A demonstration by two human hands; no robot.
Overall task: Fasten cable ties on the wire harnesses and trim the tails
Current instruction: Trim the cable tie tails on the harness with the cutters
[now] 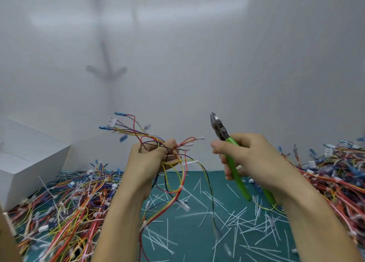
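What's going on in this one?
A person is working through wire harnesses over a green mat. The left hand grips one harness, its wires dangling toward the mat. The right hand holds green-handled cutters, raised and apart from the wires. White cut tails litter the mat, with harness piles on both sides.

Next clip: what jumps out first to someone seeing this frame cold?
Centre frame, the left hand grips a multicoloured wire harness, while the right hand holds green-handled cutters, tips up, beside it. A left heap and a right heap of tangled harnesses flank them, and white trimmed tails litter the teal mat between.
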